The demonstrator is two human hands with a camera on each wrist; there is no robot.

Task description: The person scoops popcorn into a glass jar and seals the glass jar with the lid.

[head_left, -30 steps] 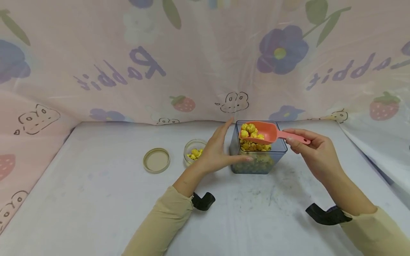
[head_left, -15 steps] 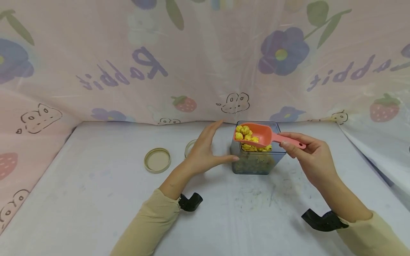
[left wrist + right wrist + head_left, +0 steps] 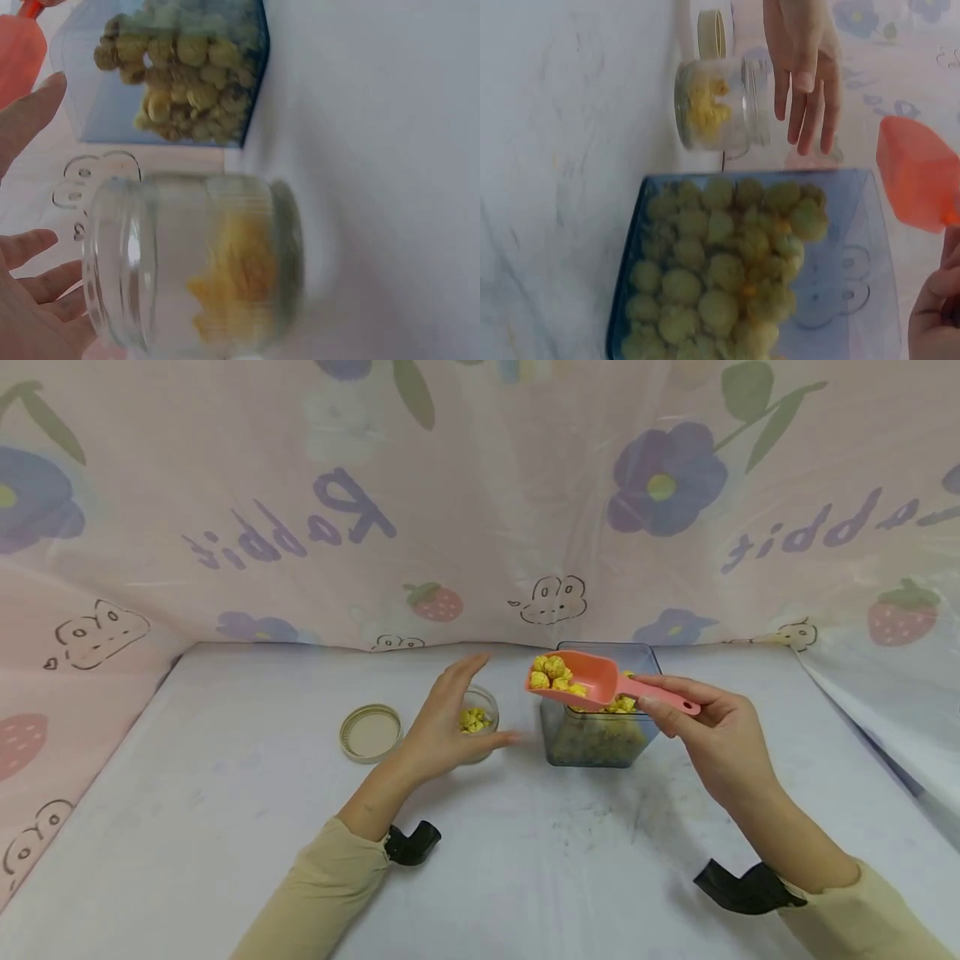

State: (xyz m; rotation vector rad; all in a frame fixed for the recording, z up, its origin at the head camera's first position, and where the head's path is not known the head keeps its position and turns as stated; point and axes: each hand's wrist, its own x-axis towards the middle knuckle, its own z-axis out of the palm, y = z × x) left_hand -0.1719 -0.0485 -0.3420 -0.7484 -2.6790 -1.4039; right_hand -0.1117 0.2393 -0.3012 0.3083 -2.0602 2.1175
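My right hand point(image 3: 712, 735) pinches the handle of a coral-orange scoop point(image 3: 600, 681). Several yellow popcorn pieces point(image 3: 551, 672) lie in the scoop's front end, which juts past the left rim of a clear bluish square container point(image 3: 600, 747) partly filled with popcorn. My left hand point(image 3: 442, 727) is spread, thumb apart from fingers, around a small glass jar point(image 3: 491, 706) and holds nothing. In the left wrist view, the jar point(image 3: 195, 262) stands upright with some yellow popcorn at its bottom, and the fingers point(image 3: 60, 285) are close to its mouth.
A round beige lid point(image 3: 371, 733) lies on the white tabletop left of the jar. Behind the table hangs a pink patterned curtain point(image 3: 465, 502), which meets the table's back edge near the container. Black wrist mounts point(image 3: 412, 843) stick out from both sleeves.
The left hand has moved left, away from the square container to the jar. The right hand has carried the loaded scoop left, from over the container to past its left rim.
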